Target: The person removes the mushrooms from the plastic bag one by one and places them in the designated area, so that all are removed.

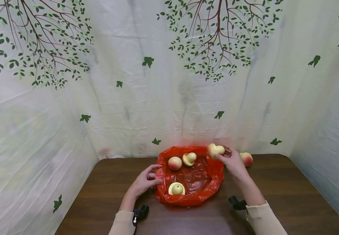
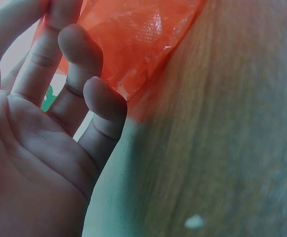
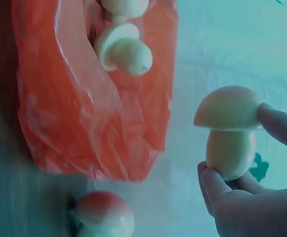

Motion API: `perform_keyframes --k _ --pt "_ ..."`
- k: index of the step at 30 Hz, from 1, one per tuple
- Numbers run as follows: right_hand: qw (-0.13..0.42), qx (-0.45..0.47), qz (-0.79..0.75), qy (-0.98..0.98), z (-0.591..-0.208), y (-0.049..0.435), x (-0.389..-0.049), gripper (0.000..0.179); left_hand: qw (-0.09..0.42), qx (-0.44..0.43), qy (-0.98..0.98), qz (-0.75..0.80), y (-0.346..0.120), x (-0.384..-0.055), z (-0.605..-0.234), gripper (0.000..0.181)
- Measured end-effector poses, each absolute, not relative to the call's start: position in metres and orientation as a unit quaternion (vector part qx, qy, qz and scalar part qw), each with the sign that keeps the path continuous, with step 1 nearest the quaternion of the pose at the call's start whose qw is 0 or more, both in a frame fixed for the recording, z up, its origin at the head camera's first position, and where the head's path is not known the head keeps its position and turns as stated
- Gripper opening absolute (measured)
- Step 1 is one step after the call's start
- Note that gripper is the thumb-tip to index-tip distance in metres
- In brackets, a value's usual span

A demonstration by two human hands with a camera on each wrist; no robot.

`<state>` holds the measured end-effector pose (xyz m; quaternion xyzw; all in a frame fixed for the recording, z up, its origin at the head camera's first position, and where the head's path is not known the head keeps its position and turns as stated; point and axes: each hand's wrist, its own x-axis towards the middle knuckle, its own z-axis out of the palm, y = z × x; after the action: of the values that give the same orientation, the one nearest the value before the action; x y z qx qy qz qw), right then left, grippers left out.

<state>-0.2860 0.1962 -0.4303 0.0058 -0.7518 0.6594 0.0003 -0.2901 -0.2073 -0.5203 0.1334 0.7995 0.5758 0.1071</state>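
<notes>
The handling looks partway along: 3 mushrooms (image 1: pixel 175 163) lie in the red bag (image 1: pixel 197 199), and another mushroom (image 1: pixel 247 159) sits outside on the table (image 1: pixel 84 202). The right hand (image 1: pixel 233 161) pinches 1 more, the held mushroom (image 1: pixel 214 150), near the bag's right rim, not yet set down. The left hand (image 1: pixel 143 182), fingers partly bent, touches the left rim; whether it grips, I cannot tell.

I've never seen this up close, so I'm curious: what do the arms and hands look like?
The left hand and right hand are a person's, without gloves. Both arms wear cream sleeves, with a small black device near each cuff.
</notes>
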Motion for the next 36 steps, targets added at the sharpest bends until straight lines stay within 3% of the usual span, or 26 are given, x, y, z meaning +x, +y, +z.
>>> perform_keyframes --k 18,36 --pt "0.023 -0.054 0.652 -0.756 -0.417 0.251 -0.286 0.082 0.111 0.130 0.798 0.577 -0.208 -0.289 -0.521 0.062" --pt "0.059 -0.106 0.649 -0.751 -0.416 0.286 -0.286 0.081 0.110 0.125 0.800 0.576 -0.207 -0.288 -0.521 0.062"
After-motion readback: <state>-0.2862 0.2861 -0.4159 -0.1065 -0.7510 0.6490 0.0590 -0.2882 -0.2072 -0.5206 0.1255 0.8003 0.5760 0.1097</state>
